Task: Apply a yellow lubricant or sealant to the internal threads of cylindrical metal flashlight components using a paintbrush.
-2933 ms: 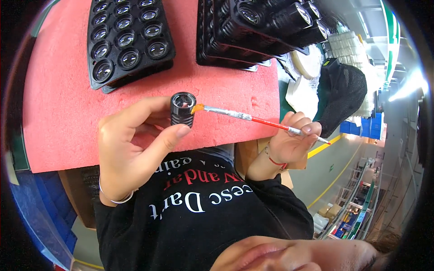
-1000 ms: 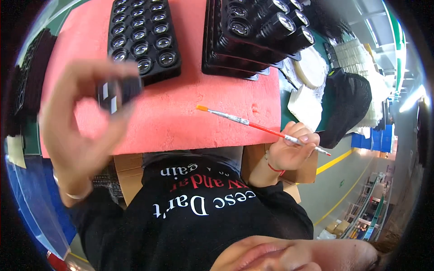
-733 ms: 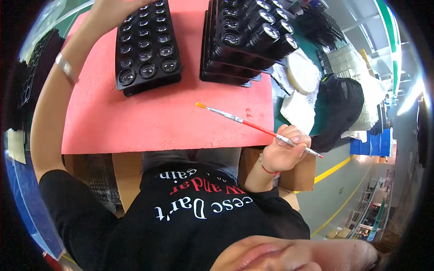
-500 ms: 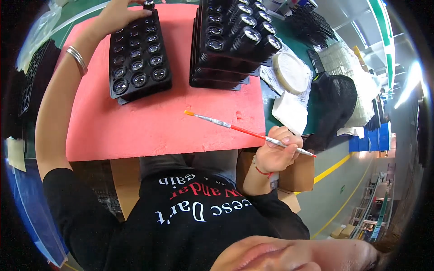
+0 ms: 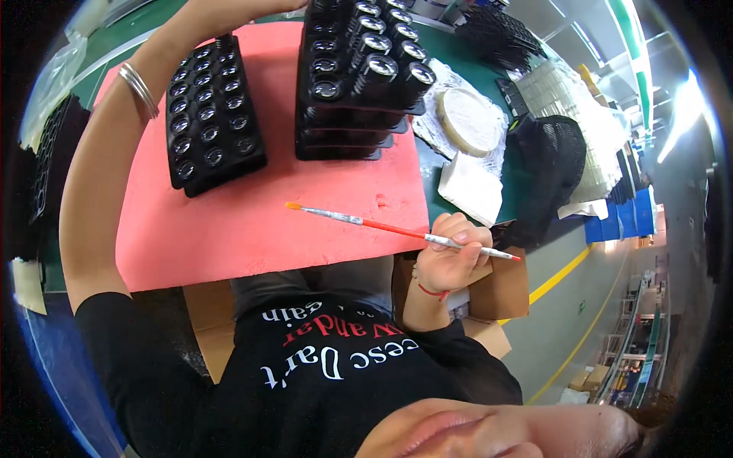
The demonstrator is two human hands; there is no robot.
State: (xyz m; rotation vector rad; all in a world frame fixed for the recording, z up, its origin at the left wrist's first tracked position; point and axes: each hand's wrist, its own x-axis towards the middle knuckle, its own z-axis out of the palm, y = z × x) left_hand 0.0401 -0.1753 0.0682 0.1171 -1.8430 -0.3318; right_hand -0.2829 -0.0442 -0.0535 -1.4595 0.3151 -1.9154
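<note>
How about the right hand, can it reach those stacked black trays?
Probably yes: bare pink foam lies between right hand and stacked black trays, though the held paintbrush might hinder grabbing.

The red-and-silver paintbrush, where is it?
In the head view, the paintbrush is in the bare right hand, orange bristles pointing left over the pink foam sheet.
</note>
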